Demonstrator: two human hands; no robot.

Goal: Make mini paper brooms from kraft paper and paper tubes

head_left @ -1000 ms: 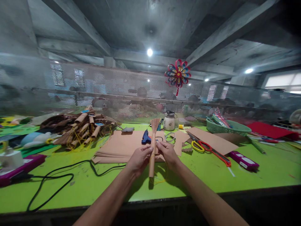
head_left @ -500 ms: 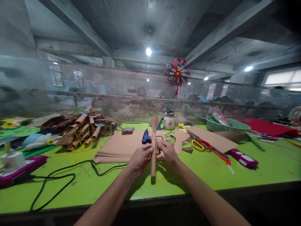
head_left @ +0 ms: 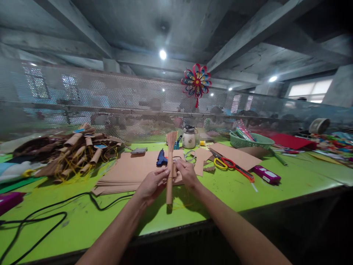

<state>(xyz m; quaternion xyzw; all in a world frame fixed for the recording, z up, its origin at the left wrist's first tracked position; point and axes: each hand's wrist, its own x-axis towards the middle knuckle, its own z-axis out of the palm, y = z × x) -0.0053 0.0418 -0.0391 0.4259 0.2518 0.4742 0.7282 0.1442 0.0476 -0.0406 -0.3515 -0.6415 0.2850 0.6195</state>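
Note:
A rolled brown paper broom point(head_left: 169, 193) with a finely fringed top stands almost upright in front of me, above the green table. My left hand point(head_left: 152, 185) grips it from the left, fingers and thumb closed around its middle. On the other side, my right hand point(head_left: 188, 174) is closed in a pinch against the roll, beside a small brown paper edge; what lies between its fingertips is hidden. Thin yellow thread point(head_left: 186, 204) trails below the right hand. Just behind the broom lies a blue glue gun point(head_left: 161, 159).
Brown paper sheets point(head_left: 121, 173) are stacked behind my hands. At the left lies a heap of paper brooms point(head_left: 79, 151) with yellow threads, near a black cable point(head_left: 78, 197). Rightward are red-and-yellow scissors point(head_left: 228, 163), a purple box point(head_left: 267, 175) and a green basket point(head_left: 259, 140). A jug point(head_left: 189, 138) stands behind.
The view has turned to the right, so the table's things appear further left. Both hands keep their places at the broom, with only a slight shift of the fingers.

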